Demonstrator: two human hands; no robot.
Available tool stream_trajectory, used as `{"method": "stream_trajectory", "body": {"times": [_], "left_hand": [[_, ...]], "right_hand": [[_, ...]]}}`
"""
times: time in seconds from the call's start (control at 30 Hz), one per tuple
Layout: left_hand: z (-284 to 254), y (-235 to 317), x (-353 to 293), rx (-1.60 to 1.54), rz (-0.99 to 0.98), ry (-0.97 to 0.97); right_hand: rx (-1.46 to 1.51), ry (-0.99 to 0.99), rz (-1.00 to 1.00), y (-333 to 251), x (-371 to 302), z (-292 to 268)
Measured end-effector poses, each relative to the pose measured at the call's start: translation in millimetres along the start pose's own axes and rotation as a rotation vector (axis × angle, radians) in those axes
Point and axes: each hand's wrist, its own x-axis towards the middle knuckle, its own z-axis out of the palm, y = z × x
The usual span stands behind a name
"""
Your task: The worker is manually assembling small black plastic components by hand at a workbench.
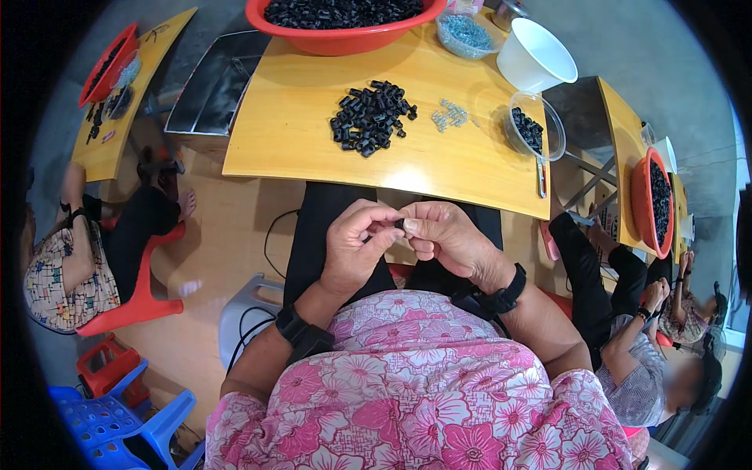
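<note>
Above my lap, in front of the table's near edge, my left hand [364, 240] and my right hand [446, 235] meet at the fingertips. Between them they pinch a small black part [400, 224], mostly covered by the fingers. Both hands are closed on it. On the yellow table [290, 141] a loose pile of short black tubular pieces [368, 117] lies straight ahead. To its right is a little heap of small clear pieces [450, 116]. A clear round tub [553, 125] at the right edge holds more black pieces.
A big red basin [345, 43] of black pieces stands at the far edge. Beside it are a clear bowl [466, 35] of bluish clear pieces and a white bucket [540, 56]. A small knife-like tool [541, 178] lies near the right edge. People sit at tables on both sides.
</note>
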Motion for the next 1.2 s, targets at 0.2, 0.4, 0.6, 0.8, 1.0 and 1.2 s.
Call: {"method": "stream_trajectory", "body": {"times": [0.2,0.4,0.6,0.8,1.0,1.2], "left_hand": [[-1.3,-5.9,-0.4,-0.026,-0.016,0.001],[-2.9,-17.3,-0.3,-0.177,-0.114,-0.017],[-4.7,-8.9,1.6,-0.241,-0.206,0.056],[-3.4,-10.6,4.8,-0.076,-0.163,0.191],[-2.5,-5.5,7.0,0.067,-0.086,0.154],[-8.7,-11.6,1.9,-0.141,-0.155,0.077]], "right_hand": [[0.014,0.036,0.043,3.3,3.4,0.7],[-0.121,0.121,-0.018,6.5,10.4,-3.2],[0.071,0.097,0.043,11.0,18.2,-2.5],[0.239,0.082,0.07,10.1,23.3,5.9],[0.217,0.084,0.037,9.6,21.5,4.8],[-0.273,0.278,-0.09,-6.6,22.6,4.4]]}}
